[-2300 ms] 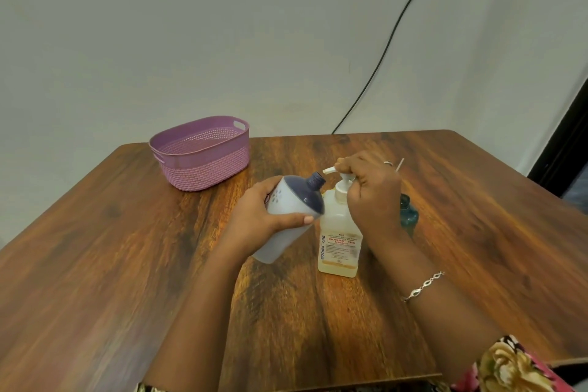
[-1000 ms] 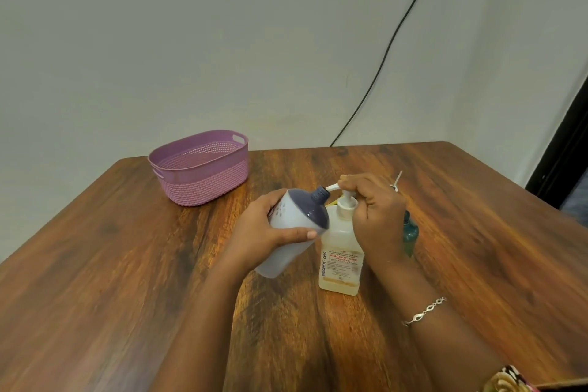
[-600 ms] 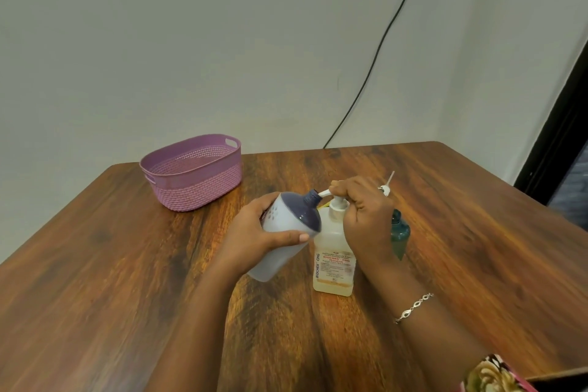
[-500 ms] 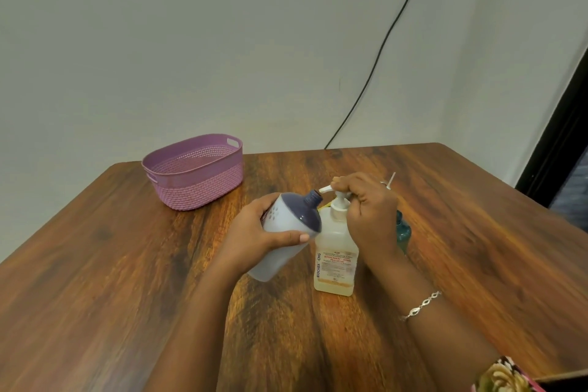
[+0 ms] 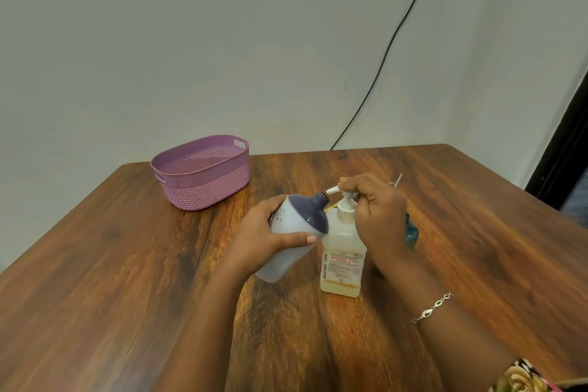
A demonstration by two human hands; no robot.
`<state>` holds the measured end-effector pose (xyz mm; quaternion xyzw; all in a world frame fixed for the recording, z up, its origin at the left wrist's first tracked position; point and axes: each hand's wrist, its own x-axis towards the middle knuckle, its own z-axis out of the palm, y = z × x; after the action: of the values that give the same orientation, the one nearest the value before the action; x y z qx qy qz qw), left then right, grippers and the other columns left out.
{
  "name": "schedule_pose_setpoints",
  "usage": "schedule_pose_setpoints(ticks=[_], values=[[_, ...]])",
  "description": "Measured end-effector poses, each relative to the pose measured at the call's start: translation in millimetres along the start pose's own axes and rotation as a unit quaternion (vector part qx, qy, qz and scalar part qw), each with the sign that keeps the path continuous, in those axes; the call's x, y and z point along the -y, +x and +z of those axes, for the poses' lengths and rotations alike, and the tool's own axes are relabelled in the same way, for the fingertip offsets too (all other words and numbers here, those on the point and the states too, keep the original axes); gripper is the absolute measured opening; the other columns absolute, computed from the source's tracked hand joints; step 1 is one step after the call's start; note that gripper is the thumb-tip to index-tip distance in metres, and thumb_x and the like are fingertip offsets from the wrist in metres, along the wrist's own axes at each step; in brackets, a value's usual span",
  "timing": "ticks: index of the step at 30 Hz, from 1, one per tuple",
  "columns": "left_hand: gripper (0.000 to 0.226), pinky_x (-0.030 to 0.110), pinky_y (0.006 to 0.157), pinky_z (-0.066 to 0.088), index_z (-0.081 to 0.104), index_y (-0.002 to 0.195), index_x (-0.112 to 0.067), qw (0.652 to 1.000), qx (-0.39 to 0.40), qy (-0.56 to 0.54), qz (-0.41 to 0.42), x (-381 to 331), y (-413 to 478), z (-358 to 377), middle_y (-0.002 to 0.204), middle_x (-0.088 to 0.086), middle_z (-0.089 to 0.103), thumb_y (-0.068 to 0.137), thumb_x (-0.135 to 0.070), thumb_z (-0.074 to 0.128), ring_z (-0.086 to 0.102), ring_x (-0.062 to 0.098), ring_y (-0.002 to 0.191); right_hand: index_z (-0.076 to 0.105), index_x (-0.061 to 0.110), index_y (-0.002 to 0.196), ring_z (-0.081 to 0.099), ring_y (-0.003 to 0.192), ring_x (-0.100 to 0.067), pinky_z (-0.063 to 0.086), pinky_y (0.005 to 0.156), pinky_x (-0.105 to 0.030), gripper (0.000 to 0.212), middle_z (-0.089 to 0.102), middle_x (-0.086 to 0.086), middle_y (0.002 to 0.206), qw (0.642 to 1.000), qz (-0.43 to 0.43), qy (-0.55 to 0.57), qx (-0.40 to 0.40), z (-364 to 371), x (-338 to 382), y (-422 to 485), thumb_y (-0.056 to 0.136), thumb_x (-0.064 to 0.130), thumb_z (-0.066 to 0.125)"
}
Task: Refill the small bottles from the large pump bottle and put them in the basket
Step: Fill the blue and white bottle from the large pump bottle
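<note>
My left hand (image 5: 264,237) grips a small white bottle with a dark blue top (image 5: 294,232), tilted so its open neck sits just below the pump spout. The large pump bottle (image 5: 342,251), translucent with yellowish liquid low inside, stands upright mid-table. My right hand (image 5: 377,210) curls over the white pump head. A teal small bottle (image 5: 411,232) stands behind my right hand, mostly hidden. The purple basket (image 5: 203,178) sits at the far left of the table and looks empty.
The wooden table (image 5: 111,280) stretches wide on all sides. A thin white stick-like thing (image 5: 397,180) pokes up behind my right hand. A black cable (image 5: 381,64) runs down the wall to the table's far edge. A dark doorway edge is at right.
My right hand keeps rising and dipping on the pump head. The left hand holds the small bottle at the spout throughout. The view shifts a little.
</note>
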<state>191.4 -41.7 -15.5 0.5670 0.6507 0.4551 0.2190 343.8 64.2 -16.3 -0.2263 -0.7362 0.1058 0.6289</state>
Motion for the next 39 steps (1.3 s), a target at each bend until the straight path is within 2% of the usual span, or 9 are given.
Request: schedule_pose_setpoints(ticks=[3,7,16,20,22,24,28,30,39], values=[[0.07,0.031,0.082,0.051,0.052,0.106,-0.046,1.0,0.003,0.001,-0.005,2.8,0.0,-0.1,0.11,-0.01,0.059,0.041,-0.066,0.067,0.056,0.008,0.098,0.071,-0.002,0.08,0.064,0.072,-0.024,0.052,0.065,-0.028,0.036,0.069,-0.013,0.077,1.0,0.0,0.001,-0.003,1.7,1.4,1.8,0.081,0.013,0.038],[0.064,0.032,0.081,0.052,0.054,0.101,-0.046,1.0,0.002,-0.004,-0.005,1.7,-1.2,0.8,0.106,-0.012,0.061,0.041,-0.066,0.067,0.057,0.006,0.095,0.071,-0.002,0.082,0.064,0.075,-0.026,0.053,0.066,-0.031,0.025,0.069,-0.013,0.079,1.0,-0.004,-0.018,-0.004,2.6,-4.0,-10.2,0.078,-0.011,0.048],[0.068,0.03,0.082,0.049,0.048,0.101,-0.048,1.0,-0.004,0.008,-0.009,2.0,-0.5,3.2,0.111,-0.01,0.058,0.039,-0.069,0.064,0.054,0.007,0.098,0.071,-0.003,0.079,0.064,0.072,-0.025,0.05,0.066,-0.017,0.038,0.069,-0.015,0.077,1.0,-0.001,0.007,-0.013,0.5,-0.5,-1.1,0.08,0.011,0.036],[0.079,0.024,0.076,0.048,0.053,0.112,-0.039,1.0,-0.004,-0.002,-0.008,4.3,-2.4,3.6,0.111,-0.01,0.059,0.039,-0.068,0.066,0.055,0.006,0.097,0.069,-0.002,0.073,0.064,0.07,-0.026,0.054,0.062,-0.03,0.034,0.067,-0.013,0.073,1.0,-0.001,-0.002,-0.021,4.2,0.1,-4.2,0.079,0.007,0.036],[0.072,0.021,0.073,0.045,0.052,0.106,-0.044,1.0,-0.007,-0.006,-0.006,3.3,-2.4,3.9,0.109,-0.011,0.059,0.04,-0.067,0.066,0.055,0.004,0.095,0.068,-0.002,0.072,0.064,0.069,-0.027,0.054,0.061,-0.035,0.033,0.067,-0.013,0.072,1.0,-0.008,-0.008,-0.019,5.0,-1.1,-6.7,0.079,0.005,0.037],[0.069,0.023,0.074,0.045,0.05,0.103,-0.047,1.0,-0.011,-0.002,-0.008,2.4,-1.1,4.5,0.109,-0.011,0.058,0.039,-0.068,0.065,0.054,0.004,0.096,0.069,-0.002,0.075,0.065,0.071,-0.026,0.054,0.062,-0.035,0.032,0.068,-0.012,0.075,1.0,-0.018,-0.008,-0.011,2.9,-2.7,-8.1,0.079,0.003,0.037],[0.09,0.034,0.084,0.05,0.053,0.121,-0.032,1.0,-0.008,0.023,-0.01,3.4,0.9,5.6,0.114,-0.008,0.058,0.04,-0.07,0.066,0.054,0.01,0.1,0.071,-0.001,0.078,0.065,0.071,-0.023,0.052,0.064,-0.027,0.035,0.07,-0.011,0.076,1.0,-0.007,-0.011,0.005,-1.9,3.2,-1.0,0.079,0.011,0.038],[0.09,0.035,0.084,0.05,0.054,0.121,-0.032,1.0,-0.007,0.022,-0.004,1.8,0.3,5.0,0.113,-0.008,0.058,0.041,-0.07,0.067,0.055,0.01,0.1,0.072,-0.001,0.076,0.064,0.069,-0.022,0.051,0.064,-0.028,0.038,0.07,-0.011,0.074,1.0,0.0,-0.024,0.002,-1.2,5.8,6.6,0.078,0.016,0.038],[0.073,0.033,0.081,0.05,0.053,0.108,-0.041,1.0,-0.012,0.006,-0.005,1.5,-2.2,5.4,0.109,-0.008,0.06,0.041,-0.068,0.066,0.055,0.011,0.097,0.071,-0.002,0.08,0.065,0.072,-0.026,0.051,0.068,-0.027,0.028,0.069,-0.014,0.078,0.999,-0.019,-0.046,0.001,0.9,-1.5,-9.1,0.076,-0.005,0.043]])
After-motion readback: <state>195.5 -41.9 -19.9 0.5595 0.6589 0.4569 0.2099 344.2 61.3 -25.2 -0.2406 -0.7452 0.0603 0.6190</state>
